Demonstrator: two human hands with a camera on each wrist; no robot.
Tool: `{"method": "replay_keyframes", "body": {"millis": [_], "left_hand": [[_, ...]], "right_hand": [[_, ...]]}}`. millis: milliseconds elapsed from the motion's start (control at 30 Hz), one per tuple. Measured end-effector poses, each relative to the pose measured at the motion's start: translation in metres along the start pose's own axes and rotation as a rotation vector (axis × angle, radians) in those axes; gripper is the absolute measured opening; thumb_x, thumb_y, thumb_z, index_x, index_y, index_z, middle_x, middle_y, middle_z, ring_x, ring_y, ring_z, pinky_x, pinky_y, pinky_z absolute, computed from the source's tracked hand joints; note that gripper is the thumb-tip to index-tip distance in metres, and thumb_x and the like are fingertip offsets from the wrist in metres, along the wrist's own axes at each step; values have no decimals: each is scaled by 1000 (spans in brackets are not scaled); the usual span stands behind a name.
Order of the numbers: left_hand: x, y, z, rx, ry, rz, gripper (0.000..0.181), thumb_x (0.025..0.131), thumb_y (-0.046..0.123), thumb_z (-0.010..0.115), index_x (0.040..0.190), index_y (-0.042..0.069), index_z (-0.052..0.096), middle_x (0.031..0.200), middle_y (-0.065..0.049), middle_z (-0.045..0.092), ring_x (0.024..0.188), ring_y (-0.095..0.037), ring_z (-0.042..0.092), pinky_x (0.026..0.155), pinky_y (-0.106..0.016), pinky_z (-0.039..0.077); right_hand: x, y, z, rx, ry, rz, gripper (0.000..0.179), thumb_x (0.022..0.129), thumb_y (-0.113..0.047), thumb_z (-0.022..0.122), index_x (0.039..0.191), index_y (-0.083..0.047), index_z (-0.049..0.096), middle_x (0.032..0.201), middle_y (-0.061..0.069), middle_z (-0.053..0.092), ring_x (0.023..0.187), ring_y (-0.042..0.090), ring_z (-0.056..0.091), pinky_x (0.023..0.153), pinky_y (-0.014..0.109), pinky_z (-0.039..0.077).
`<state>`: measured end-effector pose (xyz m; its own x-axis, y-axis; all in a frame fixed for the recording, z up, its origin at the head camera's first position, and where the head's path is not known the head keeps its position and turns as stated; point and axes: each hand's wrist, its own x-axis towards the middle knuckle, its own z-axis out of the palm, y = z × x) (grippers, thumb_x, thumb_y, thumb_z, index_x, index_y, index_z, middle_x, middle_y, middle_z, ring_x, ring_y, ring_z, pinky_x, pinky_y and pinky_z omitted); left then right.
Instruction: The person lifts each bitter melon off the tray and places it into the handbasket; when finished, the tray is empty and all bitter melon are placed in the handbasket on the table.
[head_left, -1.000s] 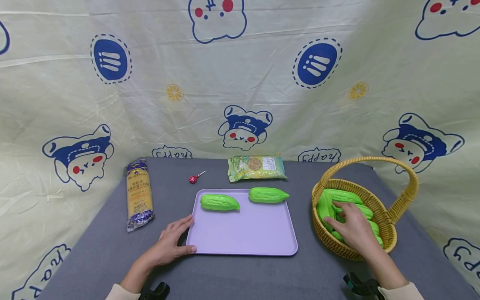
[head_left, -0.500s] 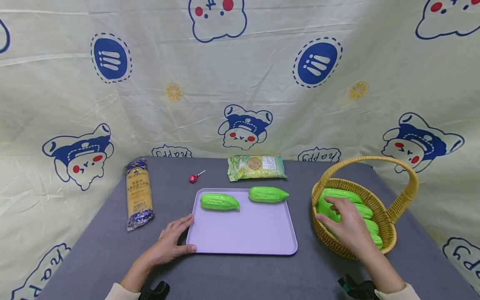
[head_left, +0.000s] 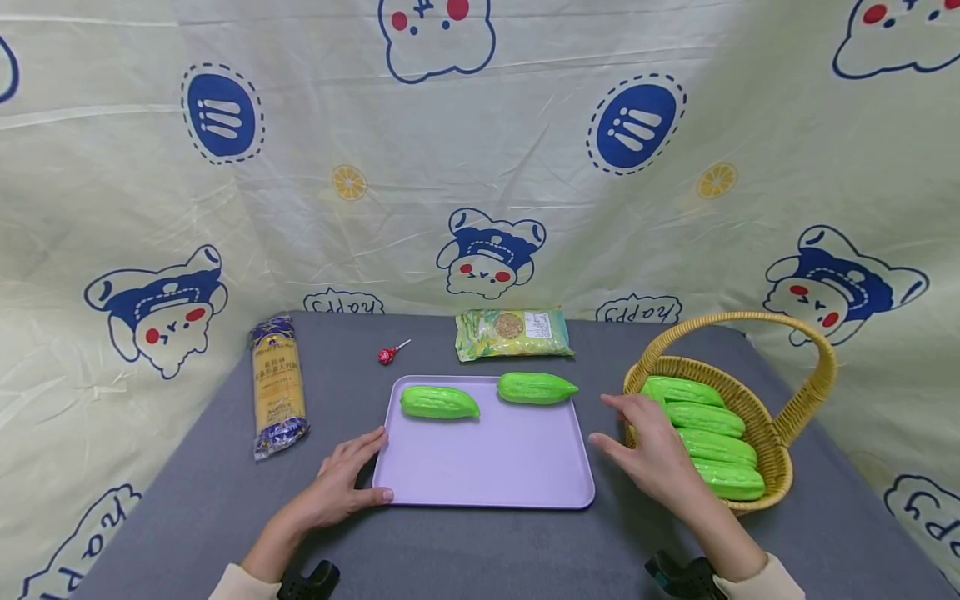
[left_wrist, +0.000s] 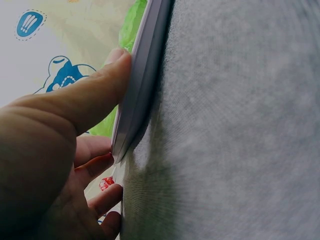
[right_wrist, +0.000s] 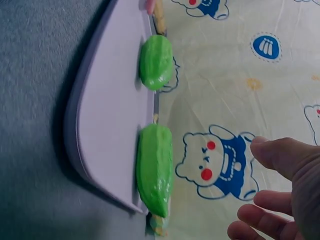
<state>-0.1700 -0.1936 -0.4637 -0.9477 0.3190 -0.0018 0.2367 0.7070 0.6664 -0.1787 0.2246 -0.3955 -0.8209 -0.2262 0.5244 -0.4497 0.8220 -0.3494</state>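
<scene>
My left hand rests at the left end of a lilac tray, fingers extended along its side and thumb at the near corner. In the left wrist view the thumb lies against the tray's rim. Two green, ridged bitter melons lie at the far part of the tray, one on the left and one on the right. My right hand hovers between tray and basket, thumb and fingers apart, holding nothing. Several more bitter melons lie in a row inside the wicker basket.
The basket's tall handle arches over it at the right. Behind the tray lie a green-yellow snack packet and a red lollipop. A pasta bag lies at the left. A printed cloth hangs behind the table.
My right hand has come out of the basket without a bitter melon and moved left toward the tray, uncovering the row in the basket. The left hand has stayed at the tray.
</scene>
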Motion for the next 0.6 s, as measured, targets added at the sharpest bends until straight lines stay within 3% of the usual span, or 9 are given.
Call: {"method": "replay_keyframes", "body": {"millis": [600], "left_hand": [[0,-1,2,-19,-4,-16,82,78,40,74,144,9,38,155,-9,30,135,-37,28,102,-65,20]], "right_hand": [[16,-25,40,49,-110,-59,53,74,-27,79,118,-4,62,106,9,63,92,18,55,72,33,45]]}}
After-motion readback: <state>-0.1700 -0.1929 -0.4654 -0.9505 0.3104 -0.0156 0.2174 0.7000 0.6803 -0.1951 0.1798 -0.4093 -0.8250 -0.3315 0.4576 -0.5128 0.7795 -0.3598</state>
